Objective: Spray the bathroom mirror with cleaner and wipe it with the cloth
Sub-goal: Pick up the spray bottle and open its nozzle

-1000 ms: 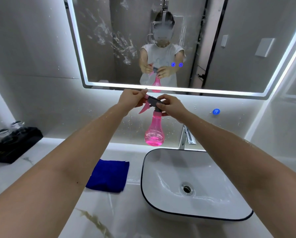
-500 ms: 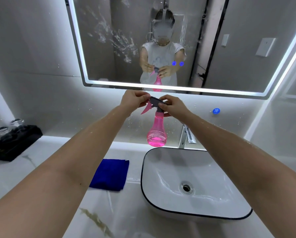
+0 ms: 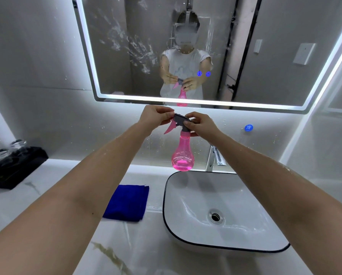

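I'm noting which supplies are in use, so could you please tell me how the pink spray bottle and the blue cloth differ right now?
The spray bottle is held in the air by both hands; the cloth lies untouched on the counter. The bottle is translucent pink and hangs upright; the cloth is opaque blue, folded flat. Both sit left of the sink.

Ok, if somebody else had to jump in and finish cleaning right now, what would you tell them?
Left hand: fingers pinch the nozzel end of the spray bottle's grey head.
Right hand: grips the bottle's neck, holding it up in front of the wall, above the sink's back edge.
Blue cloth: folded on the counter, left of the sink, untouched.
Mirror: wet splashes already on its left part, not wiped.
Left to do: spray more if needed, put the bottle down, take the cloth, wipe the mirror.
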`<state>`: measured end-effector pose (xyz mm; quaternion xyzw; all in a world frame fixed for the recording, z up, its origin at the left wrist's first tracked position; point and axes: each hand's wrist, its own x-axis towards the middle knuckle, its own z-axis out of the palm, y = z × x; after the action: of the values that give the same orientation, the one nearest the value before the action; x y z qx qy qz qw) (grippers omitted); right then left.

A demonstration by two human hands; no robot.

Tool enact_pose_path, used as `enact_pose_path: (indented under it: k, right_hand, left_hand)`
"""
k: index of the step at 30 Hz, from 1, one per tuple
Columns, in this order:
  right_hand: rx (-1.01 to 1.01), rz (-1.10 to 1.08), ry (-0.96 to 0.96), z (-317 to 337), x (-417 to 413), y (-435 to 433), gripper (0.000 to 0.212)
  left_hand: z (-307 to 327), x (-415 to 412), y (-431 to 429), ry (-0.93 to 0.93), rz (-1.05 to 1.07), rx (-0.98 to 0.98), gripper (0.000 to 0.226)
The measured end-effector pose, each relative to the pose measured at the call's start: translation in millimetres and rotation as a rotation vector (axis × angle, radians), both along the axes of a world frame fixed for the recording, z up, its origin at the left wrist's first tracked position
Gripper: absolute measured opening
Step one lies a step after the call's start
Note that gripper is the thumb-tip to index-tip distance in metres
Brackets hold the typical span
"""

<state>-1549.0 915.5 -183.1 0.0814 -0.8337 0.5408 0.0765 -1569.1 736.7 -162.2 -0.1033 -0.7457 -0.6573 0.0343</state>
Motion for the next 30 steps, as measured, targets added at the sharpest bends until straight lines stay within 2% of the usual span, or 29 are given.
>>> enact_pose_path:
  k: [4,6,8,10,12,16,21,26,28,30]
  right_hand:
    - [-0.025,-0.005,-0.014,-5.3,2.3,-1.2,0.027]
    - [-0.081,-0.019,-0.014,-5.4,4.4,-1.0,0.026]
    - [-0.153,-0.038,-0.003,-4.1,6.4,-0.8,0.029]
    - [-0.197,-0.053,0.023,-1.0,7.7,-1.4,0.035]
    - [-0.22,-0.071,0.058,4.3,8.4,-3.5,0.035]
    - [-0.312,-0.079,0.142,21.1,6.6,-4.0,0.023]
    - [-0.267,0.007,0.061,26.0,6.6,0.3,0.037]
    - [-0.334,0.025,0.059,24.6,13.1,-5.5,0.031]
    - [-0.38,-0.06,0.116,27.0,14.5,-11.2,0.032]
    - [-0.399,-0.18,0.199,33.7,12.9,-17.0,0.033]
  left_hand:
    - [-5.6,1.7,-0.7,0.004,-0.008,-0.004,0.028]
    - [-8.9,2.6,-0.6,-0.039,-0.06,0.016,0.038]
    - [-13.1,2.6,0.2,-0.084,-0.115,-0.06,0.046]
    - [-16.2,3.5,1.7,-0.075,-0.126,-0.182,0.043]
    - [-15.1,3.7,2.7,-0.074,-0.113,-0.135,0.038]
    - [2.8,2.6,4.4,-0.093,-0.178,0.087,0.034]
    - [22.2,-0.6,8.8,-0.039,-0.224,0.125,0.034]
    - [19.3,5.2,12.9,-0.014,-0.204,0.178,0.033]
    - [22.2,6.9,18.8,0.035,-0.126,0.171,0.039]
    - [26.0,5.8,22.8,0.048,-0.069,0.101,0.06]
